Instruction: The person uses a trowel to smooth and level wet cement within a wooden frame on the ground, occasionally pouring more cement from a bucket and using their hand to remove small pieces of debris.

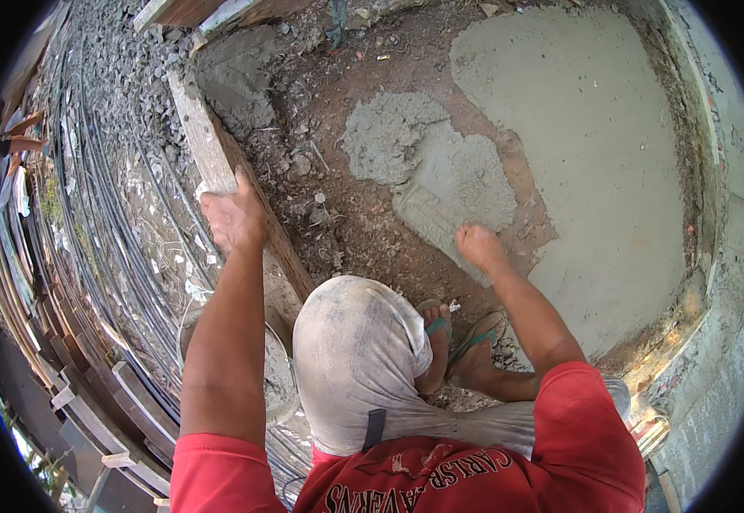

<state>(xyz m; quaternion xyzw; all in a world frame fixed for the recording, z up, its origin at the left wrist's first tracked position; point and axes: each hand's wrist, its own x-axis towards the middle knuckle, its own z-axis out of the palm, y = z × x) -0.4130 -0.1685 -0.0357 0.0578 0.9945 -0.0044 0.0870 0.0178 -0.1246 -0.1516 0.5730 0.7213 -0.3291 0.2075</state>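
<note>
My left hand (pixel 233 215) is closed around the edge of a long wooden board (pixel 197 120), which stands on edge along the left side of the dirt. My right hand (pixel 479 246) is a fist low over a heap of wet grey mortar (pixel 397 137). Under it lies a flat mortar-covered tool (pixel 430 218); the fist hides its handle, and mortar coats it too thickly to tell the exact kind. Right of the heap spreads a smoothed slab of wet mortar (pixel 594 154), with a strip of bare dirt between them.
Gravel (pixel 128 68) and long dark rods (pixel 90 171) lie beyond the board on the left. A bucket (pixel 279 376) stands beside my knee. More mortar (pixel 239 77) sits near the board's far end. A concrete wall (pixel 735 256) bounds the right side. My sandalled feet (pixel 479 342) are on the dirt.
</note>
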